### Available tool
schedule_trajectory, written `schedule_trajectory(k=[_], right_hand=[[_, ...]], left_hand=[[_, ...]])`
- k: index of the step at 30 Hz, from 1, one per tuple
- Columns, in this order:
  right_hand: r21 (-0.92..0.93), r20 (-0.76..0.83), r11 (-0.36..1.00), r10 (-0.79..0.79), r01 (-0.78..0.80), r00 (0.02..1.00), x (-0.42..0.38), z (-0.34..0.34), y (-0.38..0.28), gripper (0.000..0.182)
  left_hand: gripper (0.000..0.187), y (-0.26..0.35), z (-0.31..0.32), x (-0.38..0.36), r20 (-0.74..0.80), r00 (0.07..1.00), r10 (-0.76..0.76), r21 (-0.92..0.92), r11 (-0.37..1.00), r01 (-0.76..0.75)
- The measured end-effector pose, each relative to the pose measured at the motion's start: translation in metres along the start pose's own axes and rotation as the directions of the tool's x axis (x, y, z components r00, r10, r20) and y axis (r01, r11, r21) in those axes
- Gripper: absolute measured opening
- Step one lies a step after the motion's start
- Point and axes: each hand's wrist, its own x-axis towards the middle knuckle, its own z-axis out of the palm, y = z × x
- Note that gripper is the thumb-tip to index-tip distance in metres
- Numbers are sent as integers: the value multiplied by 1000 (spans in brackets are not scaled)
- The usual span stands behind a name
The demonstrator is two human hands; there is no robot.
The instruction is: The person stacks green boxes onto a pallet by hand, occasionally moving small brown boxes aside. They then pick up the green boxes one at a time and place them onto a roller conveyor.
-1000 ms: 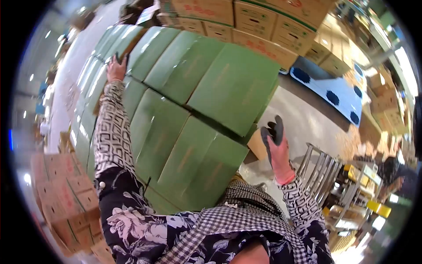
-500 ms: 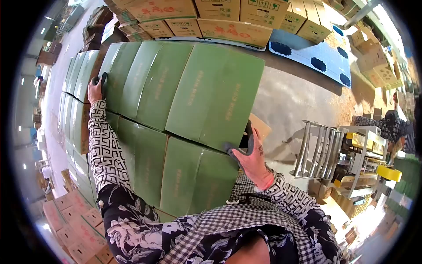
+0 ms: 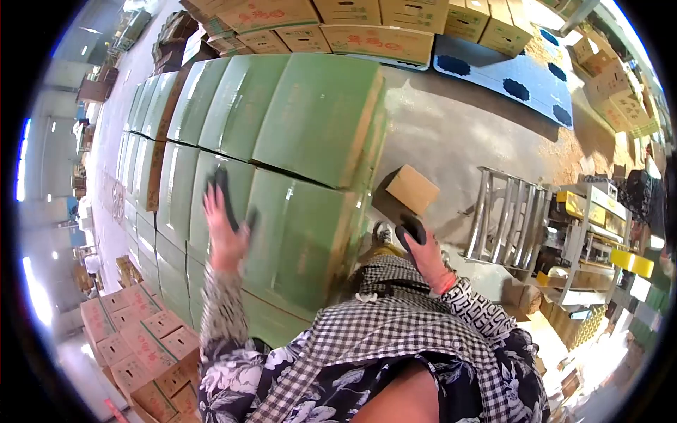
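Both hands wear gloves with dark fingers: the left hand (image 3: 226, 225) is spread open, its palm toward the top of a green carton (image 3: 300, 240) in the near row of a large stack, though whether it presses on the lid or hovers just over it cannot be told, and it grips nothing; the right hand (image 3: 421, 248) hangs beside the stack's right edge, fingers loosely curled and holding nothing, above the concrete floor (image 3: 451, 141). A small brown cardboard box (image 3: 412, 189) lies on the floor just right of the stack. Further right stands a metal roller conveyor (image 3: 504, 218), and brown printed cartons (image 3: 331, 21) line the far side beside a blue pallet (image 3: 508, 77)
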Motion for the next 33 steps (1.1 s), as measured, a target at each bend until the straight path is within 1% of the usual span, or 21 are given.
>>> schedule_trajectory(k=[1,2,4,6,8,10,11,12,14,15,16,17,18,20,21,22,24,26,27,30,33], right_hand=[[-5,15,1000,25,-25,1000,-21,-21,5,40],[-12,23,999,53,-52,998,-36,-39,13,37],[-104,-26,990,89,-91,996,-39,-48,51,34],[-145,-64,983,101,-109,993,-52,-82,72,32],[-112,-105,981,149,-160,983,-56,-112,78,32],[-111,-154,970,199,-217,968,-44,-121,113,33],[-69,-210,984,144,-161,967,-38,-130,127,35],[-33,-268,994,89,-102,959,-31,-143,138,36],[-97,-358,987,83,-126,930,-26,-167,116,40],[-204,-386,963,88,-178,918,-30,-175,105,41],[-307,-414,923,89,-231,906,-32,-185,101,43],[-474,-396,852,18,-222,918,-35,-197,115,48],[-677,-477,664,-67,-317,877,-37,-199,129,52],[-719,-435,640,-109,-272,894,-36,-204,130,56],[-772,-417,583,-165,-253,894,-35,-205,143,58],[-769,-413,576,-121,-275,903,-30,-204,141,61],[-825,-394,520,-245,-223,886,-28,-193,136,65],[-851,-327,508,-312,-134,892,-18,-178,155,74],[-850,-315,501,-236,-162,919,-12,-164,155,75],[-793,-296,582,-105,-183,950,-26,-166,188,79],[-821,-368,496,-79,-284,927,-52,-146,221,80]], left_hand=[[90,55,-11,-26,54,994,99,28,994,-101],[88,92,-15,-41,161,985,69,56,995,-79],[85,40,73,-78,259,960,-108,163,984,67],[81,48,80,-57,242,962,-126,188,979,81],[81,34,86,-47,166,985,-41,197,980,7],[79,29,66,-46,35,999,-37,308,951,24],[75,54,52,-35,-91,993,-72,257,962,93],[71,78,45,-28,-208,978,12,157,987,21],[68,82,83,-51,-324,940,-104,-185,982,45],[63,121,94,-53,-154,977,-147,-595,803,27],[61,129,113,-66,24,997,69,-256,965,-61],[60,159,123,-62,415,901,124,-405,912,62],[62,169,149,-65,667,704,243,-303,952,-42],[67,163,216,-99,916,328,230,-286,949,132],[66,146,266,-120,946,107,308,-324,918,229],[66,151,286,-122,961,-8,277,-270,940,211],[71,141,330,-135,969,69,237,-246,953,177],[74,147,370,-123,986,165,33,-19,996,-84],[78,143,395,-110,982,187,-23,41,995,-92],[76,165,462,-88,918,397,-13,148,939,-311],[64,184,518,-32,861,500,95,176,867,-467]])
